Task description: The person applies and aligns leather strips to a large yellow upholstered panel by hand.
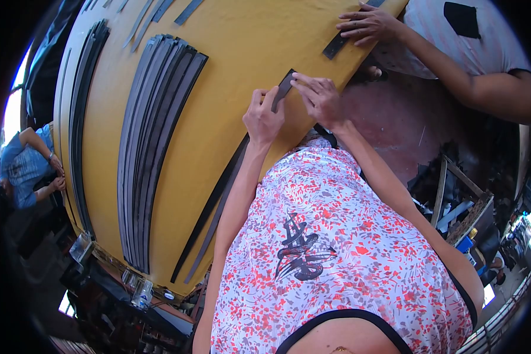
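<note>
Near the edge of the yellow table (218, 112), my left hand (264, 117) is closed on a dark strip (283, 89), its fingers at the strip's near side. My right hand (318, 100) pinches the same strip close to its far end. Beside and below my left forearm, two long dark strips (209, 206) lie on the table, partly hidden by the arm. A thick bundle of grey-black strips (153, 135) is spread in a slight curve to the left of my hands.
Another bundle of dark strips (81, 118) lies farther left. At the upper right a co-worker's hand (366, 25) rests on a dark strip (336, 46). A person in blue (26, 165) is at the left edge. A wooden frame (460, 183) stands at the right.
</note>
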Motion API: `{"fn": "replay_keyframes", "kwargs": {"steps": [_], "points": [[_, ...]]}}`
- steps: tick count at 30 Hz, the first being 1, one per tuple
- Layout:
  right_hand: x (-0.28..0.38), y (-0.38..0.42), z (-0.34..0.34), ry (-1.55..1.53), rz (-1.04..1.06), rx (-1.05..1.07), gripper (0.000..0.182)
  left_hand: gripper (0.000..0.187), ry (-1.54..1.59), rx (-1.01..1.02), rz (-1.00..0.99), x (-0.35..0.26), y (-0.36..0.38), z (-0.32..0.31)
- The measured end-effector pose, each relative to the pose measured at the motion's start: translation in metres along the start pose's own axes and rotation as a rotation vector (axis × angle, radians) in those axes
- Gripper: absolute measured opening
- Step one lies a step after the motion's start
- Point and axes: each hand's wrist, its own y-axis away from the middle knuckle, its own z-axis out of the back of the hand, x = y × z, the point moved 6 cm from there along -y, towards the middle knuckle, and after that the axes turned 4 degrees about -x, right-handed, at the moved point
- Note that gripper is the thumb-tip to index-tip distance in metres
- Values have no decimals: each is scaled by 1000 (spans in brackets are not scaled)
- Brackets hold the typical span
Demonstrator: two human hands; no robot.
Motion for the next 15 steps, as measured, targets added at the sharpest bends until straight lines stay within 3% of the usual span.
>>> {"fn": "replay_keyframes", "kwargs": {"steps": [15], "points": [[1, 0, -4, -1, 7, 16, 36, 33, -4, 6, -1, 0, 0, 1]]}}
